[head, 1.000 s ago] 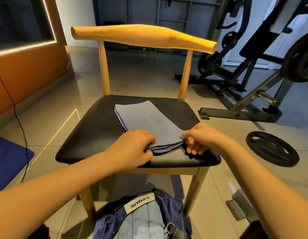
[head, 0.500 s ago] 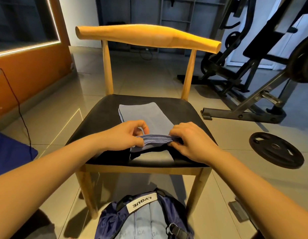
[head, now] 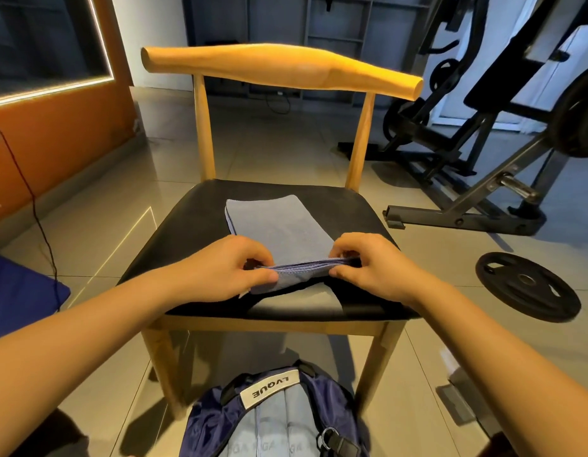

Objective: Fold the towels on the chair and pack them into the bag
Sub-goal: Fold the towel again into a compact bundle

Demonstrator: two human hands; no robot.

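Observation:
A folded grey-blue towel (head: 279, 225) lies on the black seat of a wooden chair (head: 193, 225). My left hand (head: 226, 268) pinches the towel's near left corner, and my right hand (head: 368, 265) pinches the near right corner. Between them the layered near edge is lifted a little off the seat. A navy and light-blue bag (head: 273, 413) with a white label stands on the floor just in front of the chair, below my arms.
A black weight plate (head: 530, 286) lies on the tiled floor to the right. Gym machine frames (head: 467, 179) stand behind it. An orange wall (head: 55, 133) with a hanging cable runs along the left, and a blue mat (head: 19, 291) sits at the left edge.
Both hands have gathered the towel's near edge and raised it off the seat, moving closer to its two corners. The view has shifted slightly nearer the chair.

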